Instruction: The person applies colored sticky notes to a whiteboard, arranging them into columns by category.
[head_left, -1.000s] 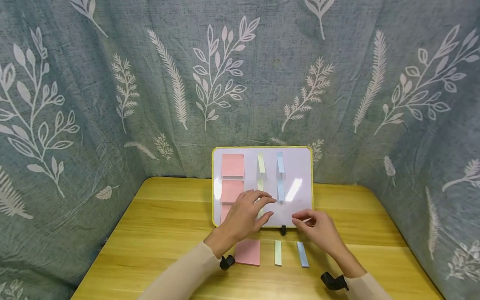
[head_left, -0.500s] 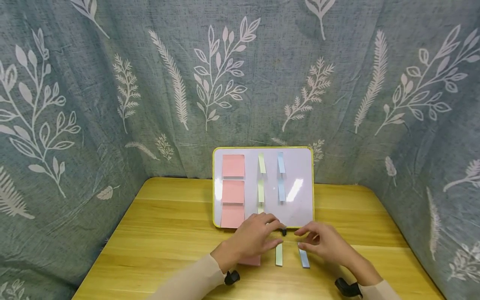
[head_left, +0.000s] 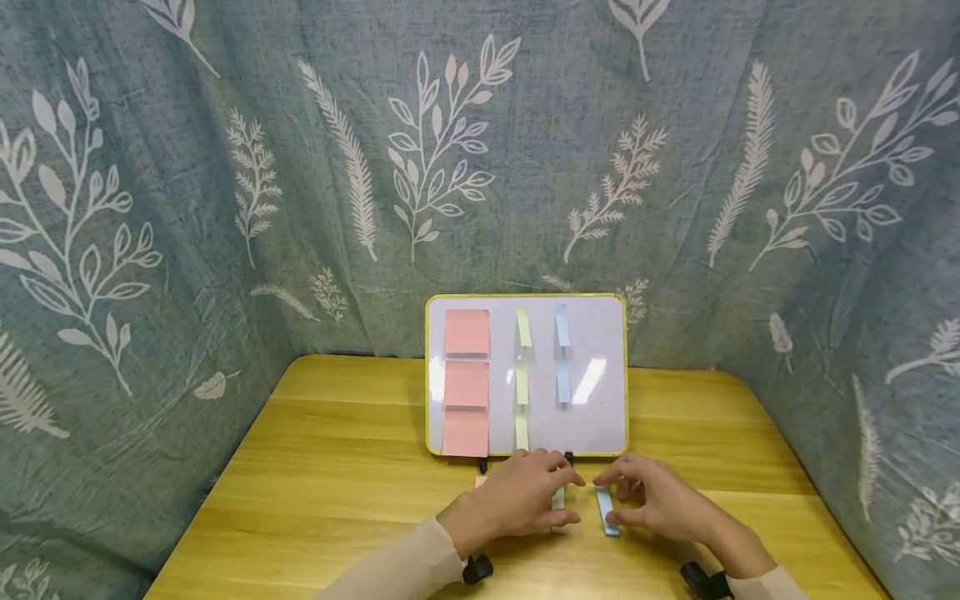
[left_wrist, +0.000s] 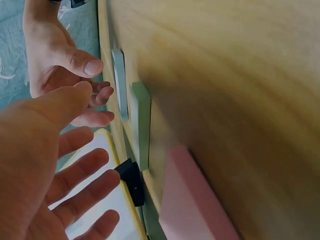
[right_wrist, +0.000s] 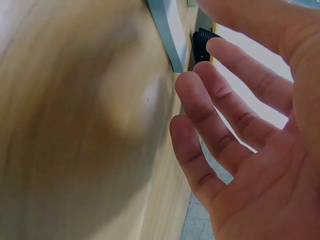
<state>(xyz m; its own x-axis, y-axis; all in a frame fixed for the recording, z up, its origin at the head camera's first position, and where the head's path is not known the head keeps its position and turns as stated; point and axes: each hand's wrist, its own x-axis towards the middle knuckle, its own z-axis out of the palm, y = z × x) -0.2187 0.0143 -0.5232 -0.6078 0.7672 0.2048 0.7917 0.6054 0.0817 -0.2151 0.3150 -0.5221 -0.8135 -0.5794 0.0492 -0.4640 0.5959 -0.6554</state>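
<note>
My right hand [head_left: 660,500] hovers at the pad of narrow blue sticky notes [head_left: 604,505], thumb and index finger apart on either end of it in the head view. Its fingers are loosely bent and hold nothing. To its left, my left hand [head_left: 517,500] is over the table with thumb and fingers spread and nothing between them. It partly covers the narrow green sticky-note pad [head_left: 558,500]. In the left wrist view, the green pad, the blue pad and a square pink sticky-note pad [left_wrist: 192,200] lie in a row on the table.
Behind the pads, a yellow-edged whiteboard [head_left: 596,333] leans upright on black feet [left_wrist: 131,181]. It bears three pink square notes [head_left: 467,383], three green strips [head_left: 522,383] and two blue strips [head_left: 563,382]. A leaf-patterned curtain [head_left: 525,167] surrounds the wooden table [head_left: 330,467].
Both hands have come down from in front of the whiteboard toward the pads on the table. The left hand has moved slightly right, uncovering the lower pink note and green strip.
</note>
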